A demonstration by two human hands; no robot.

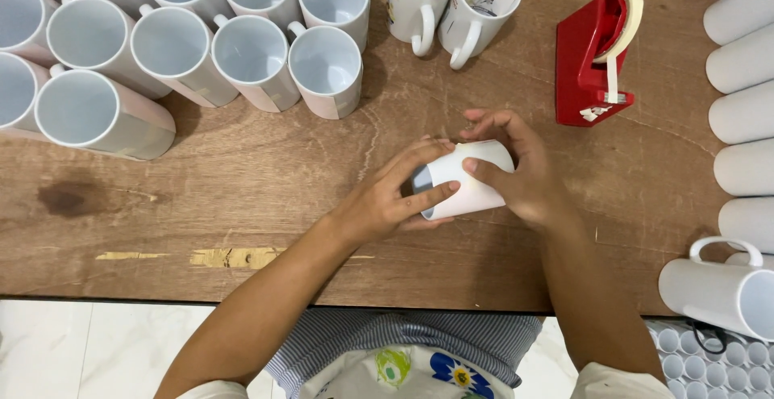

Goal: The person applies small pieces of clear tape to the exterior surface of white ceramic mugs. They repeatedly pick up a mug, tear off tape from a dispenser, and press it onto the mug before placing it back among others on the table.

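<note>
Both hands — left hand (387, 197), right hand (524, 177) — gripping white mug (472, 177), wooden table (266, 189)

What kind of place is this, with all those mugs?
Probably a small mug-printing workshop: rows of blank white mugs on a wooden table, a red tape dispenser, and hands wrapping a sheet around one mug.

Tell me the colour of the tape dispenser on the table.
Red, holding a cream roll of tape; the tape dispenser shows in the head view.

Bright, even light from overhead; the mugs (242, 52) cast only soft, short shadows on the tabletop (266, 181). Focus is sharp throughout, with no glare and slight wide-angle stretch at the edges.
</note>
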